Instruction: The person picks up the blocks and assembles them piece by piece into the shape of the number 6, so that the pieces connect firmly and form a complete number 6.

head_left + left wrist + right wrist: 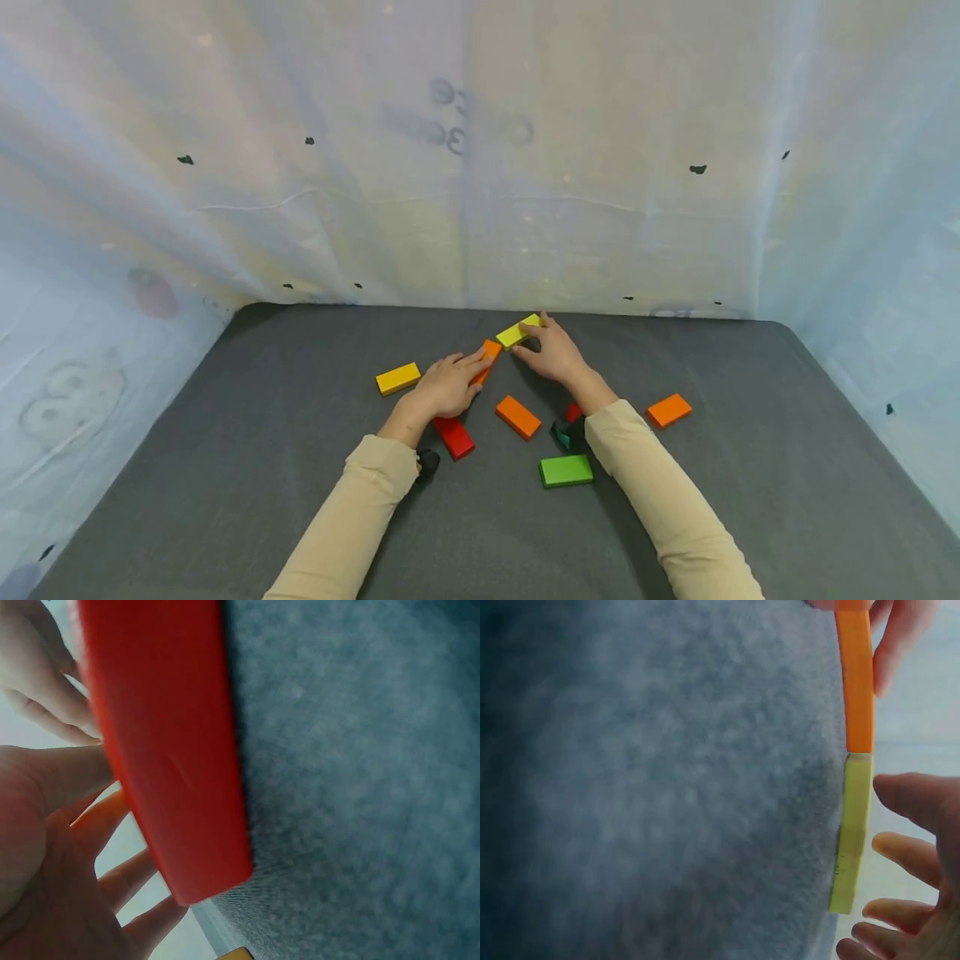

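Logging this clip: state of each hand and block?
Left hand: gripping far orange block
Right hand: at lemon block, contact unclear
Far orange block: gripped, meeting lemon block
Lemon block: meeting far orange block
Golden block: flat
Green block: flat
Centre orange block: flat
Right orange block: flat
Left red block: flat, partly hidden
Right red piece: mostly hidden

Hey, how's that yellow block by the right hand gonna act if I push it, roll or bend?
The yellow block probably won't roll: it's flat-faced and straight-edged. It looks solid, showing no sag, so it's likely stiff. Pushed toward the orange block, it would probably shift that too, since their ends appear to meet.
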### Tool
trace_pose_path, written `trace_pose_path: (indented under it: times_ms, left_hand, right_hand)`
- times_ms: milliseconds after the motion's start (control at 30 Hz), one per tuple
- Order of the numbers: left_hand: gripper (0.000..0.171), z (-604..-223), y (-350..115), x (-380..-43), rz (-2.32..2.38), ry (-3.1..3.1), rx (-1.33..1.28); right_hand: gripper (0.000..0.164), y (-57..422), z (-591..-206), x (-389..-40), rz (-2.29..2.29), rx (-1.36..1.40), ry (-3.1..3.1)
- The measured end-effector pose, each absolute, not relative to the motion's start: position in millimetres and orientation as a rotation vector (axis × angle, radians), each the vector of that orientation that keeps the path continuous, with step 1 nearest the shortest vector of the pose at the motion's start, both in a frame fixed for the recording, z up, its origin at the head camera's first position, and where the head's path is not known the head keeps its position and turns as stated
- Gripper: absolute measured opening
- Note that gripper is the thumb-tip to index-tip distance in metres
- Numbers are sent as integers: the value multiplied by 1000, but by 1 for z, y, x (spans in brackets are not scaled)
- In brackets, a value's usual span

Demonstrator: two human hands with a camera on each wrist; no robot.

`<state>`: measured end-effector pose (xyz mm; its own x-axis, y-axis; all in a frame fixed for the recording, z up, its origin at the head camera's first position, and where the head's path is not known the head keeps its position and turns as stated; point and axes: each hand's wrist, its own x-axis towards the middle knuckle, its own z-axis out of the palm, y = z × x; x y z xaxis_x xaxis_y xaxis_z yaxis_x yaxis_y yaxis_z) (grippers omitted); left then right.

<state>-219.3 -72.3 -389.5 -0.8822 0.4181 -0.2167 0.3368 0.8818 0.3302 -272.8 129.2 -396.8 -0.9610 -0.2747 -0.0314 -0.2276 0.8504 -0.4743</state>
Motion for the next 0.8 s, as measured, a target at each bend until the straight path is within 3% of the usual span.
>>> trace_pose_path:
  times_ms: [800]
  left_hand:
    - [52, -389, -76, -217, 418, 2770, 534]
  right_hand:
    - [46, 119, -403, -274, -766, -466, 2912]
